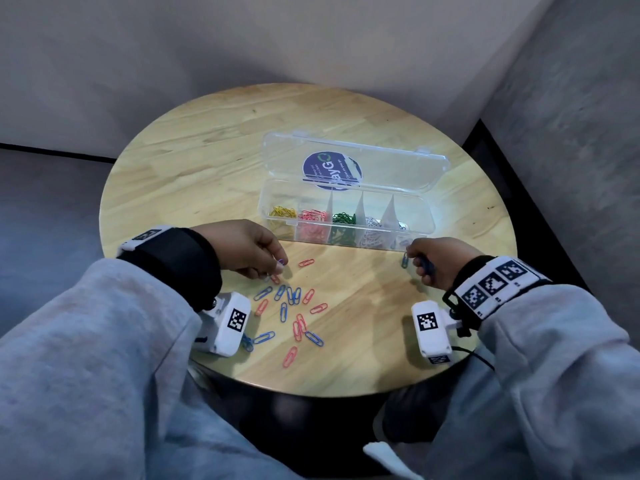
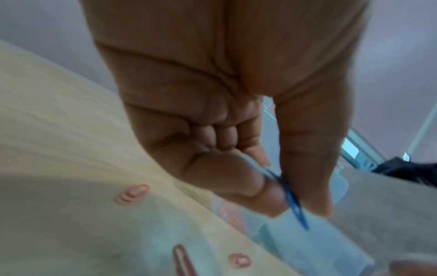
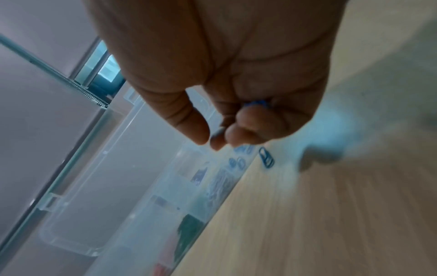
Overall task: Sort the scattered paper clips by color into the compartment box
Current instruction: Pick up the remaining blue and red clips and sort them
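Round wooden table (image 1: 214, 161) stands in a grey-walled corner. On it, toward 1 o'clock from centre, sits the clear compartment box (image 1: 346, 233), lid open, with yellow, pink, green and white clips in separate cells from left to right and a few blue clips in the rightmost. Scattered paper clips (image 1: 294, 313), blue and pink, lie at 6 o'clock. The left hand (image 1: 249, 249) pinches a blue clip (image 2: 292, 198) between thumb and forefinger at the pile's 11 o'clock edge. The right hand (image 1: 438, 259), at 4 o'clock beside the box's right end, curls round several blue clips; one loose blue clip (image 1: 404, 261) lies just beside it.
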{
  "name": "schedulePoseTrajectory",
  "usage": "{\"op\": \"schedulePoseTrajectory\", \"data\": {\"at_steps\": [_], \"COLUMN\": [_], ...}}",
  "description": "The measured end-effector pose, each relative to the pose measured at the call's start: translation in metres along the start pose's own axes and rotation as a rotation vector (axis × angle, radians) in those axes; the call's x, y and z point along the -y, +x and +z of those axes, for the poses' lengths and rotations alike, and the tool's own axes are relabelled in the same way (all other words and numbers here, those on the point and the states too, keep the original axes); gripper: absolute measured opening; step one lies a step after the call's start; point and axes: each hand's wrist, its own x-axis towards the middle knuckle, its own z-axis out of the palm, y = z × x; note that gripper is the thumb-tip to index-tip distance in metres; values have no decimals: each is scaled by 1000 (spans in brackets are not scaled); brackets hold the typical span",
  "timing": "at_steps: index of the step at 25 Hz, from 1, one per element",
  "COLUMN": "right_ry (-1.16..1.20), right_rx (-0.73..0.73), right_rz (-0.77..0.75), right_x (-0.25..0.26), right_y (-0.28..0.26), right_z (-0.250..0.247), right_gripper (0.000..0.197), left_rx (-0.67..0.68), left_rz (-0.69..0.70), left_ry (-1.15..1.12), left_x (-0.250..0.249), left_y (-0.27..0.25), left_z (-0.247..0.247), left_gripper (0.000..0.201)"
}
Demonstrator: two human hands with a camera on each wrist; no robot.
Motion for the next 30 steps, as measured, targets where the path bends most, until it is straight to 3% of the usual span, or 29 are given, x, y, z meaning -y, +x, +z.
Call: {"op": "schedulePoseTrajectory", "data": {"at_steps": [4, 11, 13, 16, 22, 26, 30], "right_ry": [-496, -561, -594, -532, -362, -215, -141], "right_rx": [-178, -317, -316, -231, 77, 270, 421], "right_rz": [7, 9, -3, 35, -35, -240, -272], "right_x": [-2, -1, -1, -2, 1, 14, 21], "right_y": [9, 4, 4, 1, -13, -26, -38], "right_z": [-2, 13, 12, 8, 23, 40, 54], "right_gripper": [36, 34, 35, 27, 11, 24, 25], "left_rx": [-55, -126, -156, -187, -154, -173, -136], "left_rz": [-35, -52, -88, -161, -230, -246, -247], "left_ry": [-295, -630, -539, -171, 433, 561, 586], "left_x": [-3, -5, -5, 2, 4, 5, 8], "left_y": [-5, -7, -4, 3, 5, 7, 10], "left_z": [-5, -15, -13, -10, 0, 14, 17], "left_gripper": [13, 21, 22, 25, 28, 23, 18]}}
